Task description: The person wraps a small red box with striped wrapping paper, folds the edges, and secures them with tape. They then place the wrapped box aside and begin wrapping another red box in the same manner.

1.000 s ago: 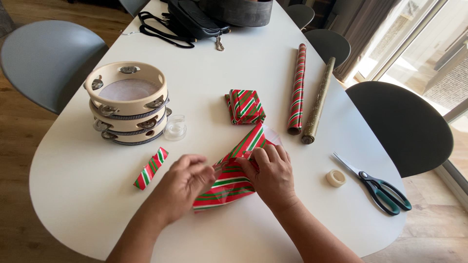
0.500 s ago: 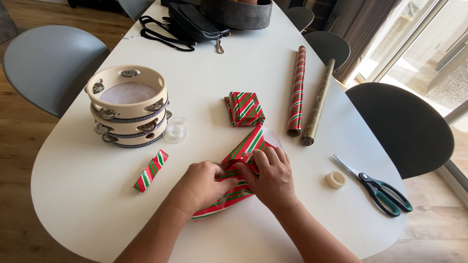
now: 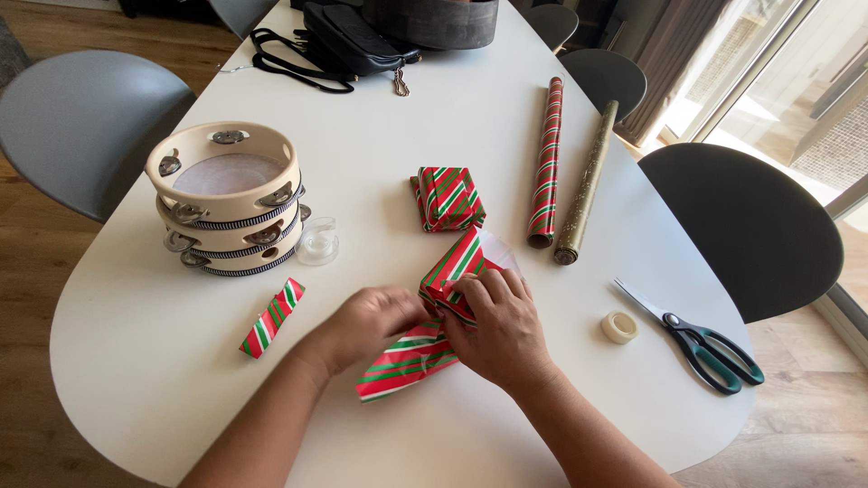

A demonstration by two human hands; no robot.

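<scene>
two hands fold striped paper round a parcel on a white counter

head view: the left hand (image 3: 375, 323) and right hand (image 3: 500, 327) both pinch the half-wrapped parcel (image 3: 425, 339), red, green and white striped, at the counter's (image 3: 163, 361) near middle. just beyond lies a wrapped box (image 3: 448, 197); right of it a striped roll (image 3: 546, 163) and gold roll (image 3: 586, 183). stacked tambourines (image 3: 226, 201) stand left, scissors (image 3: 701, 339) and a tape roll (image 3: 619, 327) right; wood floor below.
</scene>
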